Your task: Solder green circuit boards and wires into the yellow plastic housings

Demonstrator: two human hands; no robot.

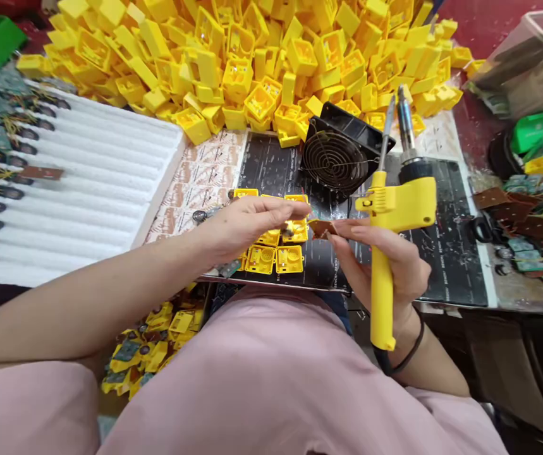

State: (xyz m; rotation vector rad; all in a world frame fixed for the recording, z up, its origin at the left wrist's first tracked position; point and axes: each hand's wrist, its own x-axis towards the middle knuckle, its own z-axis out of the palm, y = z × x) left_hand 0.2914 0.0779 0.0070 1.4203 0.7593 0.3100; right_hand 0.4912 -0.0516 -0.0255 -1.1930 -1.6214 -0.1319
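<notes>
My right hand [394,259] is wrapped around a yellow soldering gun [382,284], its metal tip pointing away from me. Between that hand's thumb and fingers is also a small brown circuit board [322,229]. My left hand [262,218] hovers over open yellow plastic cases [289,259] set in rows, thumb pressed towards its fingers. Whatever it pinches is hidden. A blurred dark round part lies just under its fingertips, close to the board. Left of these cases, a small round speaker [200,217] rests on the table.
Beyond the black mat [446,253] spreads a large heap of yellow cases [237,76]. A black fan [340,151] stands before it. On the left, a white foam tray [95,170] bears green boards with speakers. More boards [536,227] and a clear bin [527,63] are right.
</notes>
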